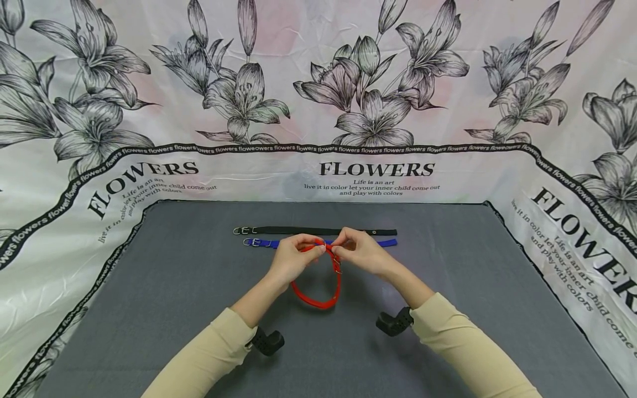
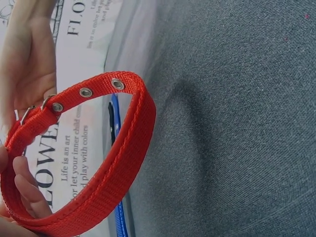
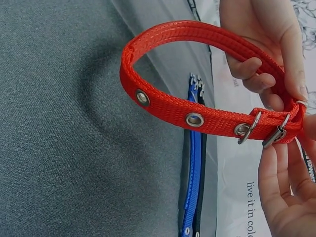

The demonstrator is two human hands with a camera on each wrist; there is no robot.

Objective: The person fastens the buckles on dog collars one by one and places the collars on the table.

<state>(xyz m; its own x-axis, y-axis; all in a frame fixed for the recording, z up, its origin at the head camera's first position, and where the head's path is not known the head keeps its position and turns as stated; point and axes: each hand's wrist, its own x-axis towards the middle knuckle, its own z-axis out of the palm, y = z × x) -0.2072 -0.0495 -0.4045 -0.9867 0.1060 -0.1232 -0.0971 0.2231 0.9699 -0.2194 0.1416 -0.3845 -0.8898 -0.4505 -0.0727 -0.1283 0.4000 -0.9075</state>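
Note:
A red collar (image 1: 318, 304) is bent into a loop and held above the grey table, with metal eyelets (image 3: 195, 119) along its band. Its metal buckle (image 3: 275, 137) and a D-ring (image 3: 250, 128) lie close to the fingers. My left hand (image 1: 293, 258) pinches the band from the left. From the right, my right hand (image 1: 362, 251) pinches it at the buckle end. The fingertips of both hands nearly meet. In the left wrist view the collar (image 2: 118, 173) hides part of the left fingers.
Behind the hands a blue collar (image 1: 261, 242) and a black collar (image 1: 298, 230) lie stretched out side by side on the grey cloth (image 1: 174, 309). A flower-printed sheet (image 1: 278, 171) borders the table's far edge. Black wrist devices (image 1: 269, 342) are on both forearms.

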